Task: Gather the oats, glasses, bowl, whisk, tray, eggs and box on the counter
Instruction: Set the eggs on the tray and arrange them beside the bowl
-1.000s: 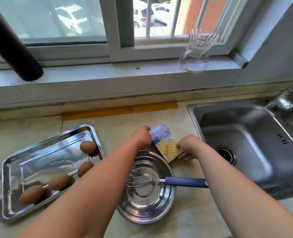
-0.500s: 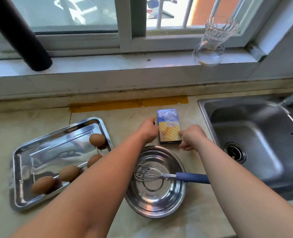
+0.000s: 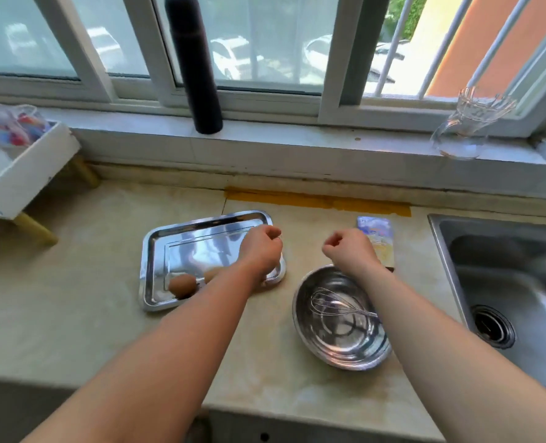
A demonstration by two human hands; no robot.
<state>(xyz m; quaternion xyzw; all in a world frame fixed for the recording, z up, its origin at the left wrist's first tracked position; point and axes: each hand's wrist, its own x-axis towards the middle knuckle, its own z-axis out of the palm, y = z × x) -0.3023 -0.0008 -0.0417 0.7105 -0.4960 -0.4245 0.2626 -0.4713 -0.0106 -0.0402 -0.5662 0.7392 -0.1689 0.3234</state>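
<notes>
1. Upper left of the frame: white rack (image 3: 25, 174) on wooden legs, colourful blurred contents on top – too smeared to name.
2. Top centre-left: dark flask (image 3: 198, 65) upright on the sill, apart from the work below.
3. Centre-left: tray (image 3: 156, 251) flat on the counter (image 3: 73, 298), egg (image 3: 182, 285) lying in its near end, a second egg partly hidden behind the forearm – likely parked there so the raised rim stops rolling.
4. Centre: left hand (image 3: 260, 251) over the tray's right edge, fingers curled loosely, nothing visibly gripped; contact with the rim not clear.
5. Centre, just right of that: right hand (image 3: 351, 251) likewise loosely curled and empty, hovering above the bowl's far rim and beside the box.
6. Lower centre-right: bowl (image 3: 306, 327) near the counter's front, whisk (image 3: 335, 304) resting inside – kept together, probably for the mixing to come.
7. Right of centre: box (image 3: 375, 228) flat on the counter between bowl and wall, partly covered by the right hand.
8. Right edge: sink (image 3: 505, 276), with a glass jug (image 3: 469, 126) on the sill in the upper right.
9. Judgement: tray, eggs, bowl, whisk and box gathered; oats and glasses not identifiable on the counter.
</notes>
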